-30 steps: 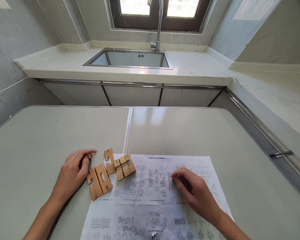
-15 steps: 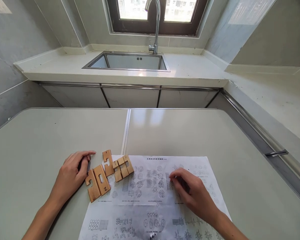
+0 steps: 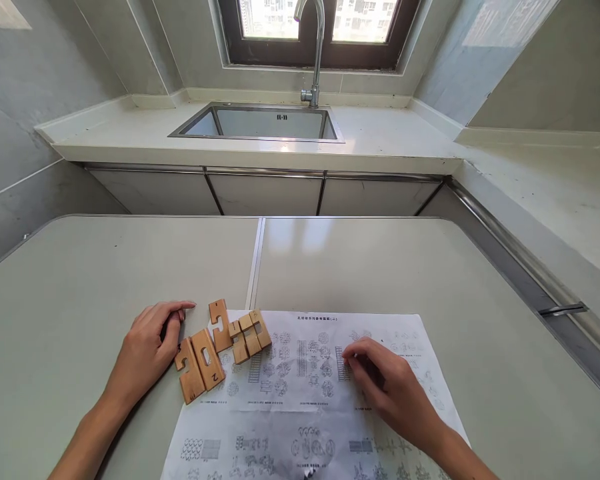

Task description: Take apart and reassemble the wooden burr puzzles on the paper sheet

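Flat light-brown wooden puzzle pieces with cut-out slots, one marked "2", lie in a loose cluster over the upper left corner of a white printed paper sheet headed by a line of Chinese characters ending in "(二)", partly on the pale grey tabletop. Beside them the left hand rests with its index finger extended and the others curled, holding nothing visible, while the right hand lies on the sheet's right part, fingers bent and thumb and index close together, any grip between them impossible to tell.
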`<state>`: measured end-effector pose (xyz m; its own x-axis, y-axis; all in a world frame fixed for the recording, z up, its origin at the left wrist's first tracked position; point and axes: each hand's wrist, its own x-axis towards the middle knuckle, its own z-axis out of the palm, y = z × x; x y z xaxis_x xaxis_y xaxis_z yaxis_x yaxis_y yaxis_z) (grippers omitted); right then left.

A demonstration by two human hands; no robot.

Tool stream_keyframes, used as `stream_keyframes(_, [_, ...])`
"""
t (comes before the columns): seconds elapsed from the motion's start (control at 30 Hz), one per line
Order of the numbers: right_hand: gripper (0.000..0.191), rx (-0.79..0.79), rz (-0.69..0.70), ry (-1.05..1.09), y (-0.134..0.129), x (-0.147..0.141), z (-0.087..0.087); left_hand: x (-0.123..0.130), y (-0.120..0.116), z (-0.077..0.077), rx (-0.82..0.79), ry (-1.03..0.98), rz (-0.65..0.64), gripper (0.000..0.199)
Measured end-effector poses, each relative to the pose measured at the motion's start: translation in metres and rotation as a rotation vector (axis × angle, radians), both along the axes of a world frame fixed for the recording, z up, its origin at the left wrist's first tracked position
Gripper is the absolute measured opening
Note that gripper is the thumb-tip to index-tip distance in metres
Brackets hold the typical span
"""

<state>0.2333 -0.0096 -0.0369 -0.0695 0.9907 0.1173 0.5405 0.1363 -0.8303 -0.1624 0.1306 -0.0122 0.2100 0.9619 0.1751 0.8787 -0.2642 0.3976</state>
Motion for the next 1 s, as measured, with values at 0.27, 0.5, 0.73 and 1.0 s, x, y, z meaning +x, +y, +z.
stream_keyframes(0.27, [0.018,0.021,0.002,-0.015,0.001,0.0,0.001,0.001,0.0,0.001,0.006,0.004,-0.003,0.037])
stream_keyframes(0.5, [0.017,0.012,0.011,0.001,0.0,0.0,0.002,0.004,0.001,0.003,-0.014,0.002,0.001,0.036])
stream_keyframes(0.73, [0.018,-0.01,0.015,-0.004,-0.001,0.001,0.002,0.006,-0.002,0.003,-0.007,-0.008,0.015,0.038])
stream_keyframes(1.0, [0.017,0.009,0.014,-0.008,0.0,0.001,0.002,0.015,-0.017,0.007,-0.006,-0.087,-0.096,0.047])
